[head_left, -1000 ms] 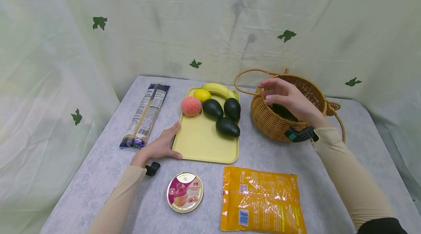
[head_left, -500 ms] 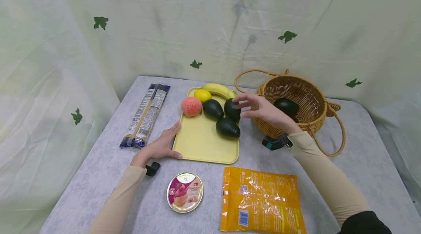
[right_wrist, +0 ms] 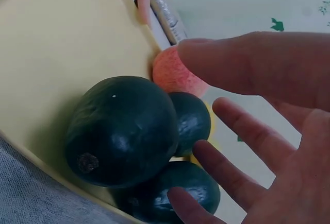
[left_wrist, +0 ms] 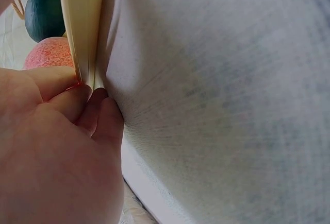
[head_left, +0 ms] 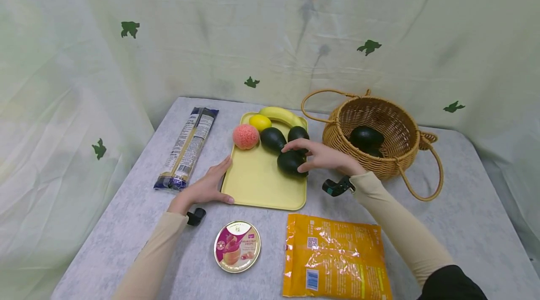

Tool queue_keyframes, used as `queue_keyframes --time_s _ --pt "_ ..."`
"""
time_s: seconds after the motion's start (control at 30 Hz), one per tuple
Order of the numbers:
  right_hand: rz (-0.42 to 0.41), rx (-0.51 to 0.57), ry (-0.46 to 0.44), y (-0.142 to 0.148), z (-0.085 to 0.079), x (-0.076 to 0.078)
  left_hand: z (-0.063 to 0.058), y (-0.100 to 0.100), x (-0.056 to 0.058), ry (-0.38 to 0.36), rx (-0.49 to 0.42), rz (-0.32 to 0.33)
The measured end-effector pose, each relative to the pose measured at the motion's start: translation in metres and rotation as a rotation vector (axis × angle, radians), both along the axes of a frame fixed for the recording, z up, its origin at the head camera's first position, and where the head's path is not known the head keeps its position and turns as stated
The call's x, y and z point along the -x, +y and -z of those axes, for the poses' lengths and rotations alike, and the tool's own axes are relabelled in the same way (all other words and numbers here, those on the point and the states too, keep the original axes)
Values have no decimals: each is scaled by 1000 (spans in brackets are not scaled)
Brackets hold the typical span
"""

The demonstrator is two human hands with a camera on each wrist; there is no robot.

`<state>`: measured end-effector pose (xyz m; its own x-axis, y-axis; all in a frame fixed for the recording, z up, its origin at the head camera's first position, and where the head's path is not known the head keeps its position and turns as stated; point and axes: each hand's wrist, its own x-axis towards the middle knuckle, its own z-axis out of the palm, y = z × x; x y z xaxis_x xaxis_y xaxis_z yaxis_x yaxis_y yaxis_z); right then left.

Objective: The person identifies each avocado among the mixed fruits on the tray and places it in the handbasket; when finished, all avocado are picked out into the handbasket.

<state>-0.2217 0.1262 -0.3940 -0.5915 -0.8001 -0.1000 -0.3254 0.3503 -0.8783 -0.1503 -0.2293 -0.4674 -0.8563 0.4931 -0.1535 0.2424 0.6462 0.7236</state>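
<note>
A yellow tray (head_left: 261,187) lies on the table with fruit at its far end. My left hand (head_left: 207,188) rests along the tray's left edge, fingers fairly straight against it and the thumb at the near corner. Over the nearest dark green avocado (head_left: 290,163) hovers my right hand (head_left: 322,155), its fingers spread and nothing held. In the right wrist view a gap shows between the fingers and that avocado (right_wrist: 121,131). Two more avocados (head_left: 272,139) lie behind it, beside a pink round fruit (head_left: 245,136), a lemon (head_left: 259,122) and a banana (head_left: 280,115).
At the right stands a wicker basket (head_left: 343,150) with dark avocados (head_left: 366,138) inside and its handles folded outward. A long blue-and-gold packet (head_left: 186,150) lies left. Nearer are a round candy tin (head_left: 237,246) and an orange bag (head_left: 335,257).
My right hand has moved from above the basket leftward and nearer, to over the closest avocado on the tray. The left hand and the tray have stayed in place.
</note>
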Motion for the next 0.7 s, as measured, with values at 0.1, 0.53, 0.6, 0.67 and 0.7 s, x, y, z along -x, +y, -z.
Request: queue_keyframes --time_s 0.1,0.53,0.6,0.67,0.7 --pt "5 -6 3 -2 3 0 -1 0 0 -6 -3 -4" --pt "-39 -151 222 -12 18 8 1 1 0 1 10 -2" --pt "-48 -182 256 -15 19 8 2 0 1 4 14 -1" --pt "-58 -214 300 -16 20 8 2 0 1 6 15 -2" --pt "-64 -228 316 -17 20 8 2 0 1 5 15 -2"
